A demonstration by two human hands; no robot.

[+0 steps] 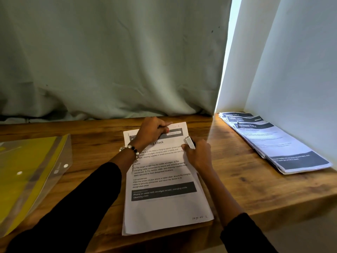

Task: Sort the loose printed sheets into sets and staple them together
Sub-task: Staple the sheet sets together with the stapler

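Small stapler gripped in right hand, sitting at 4 o'clock from the top corner of the sheet set that left hand pinches; set's long axis runs 12–6 on wooden desk, finished stack at 2 o'clock by wall.

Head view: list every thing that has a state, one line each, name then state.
Left hand: fingers curled, pinching the top edge of the paper set.
Right hand: gripping the stapler.
Stapler: held at the set's right edge, near the top.
Paper set: flat on the desk, printed side up.
Paper stack: fanned out, against the wall.
Plastic folder: lying flat, yellow sheets inside.
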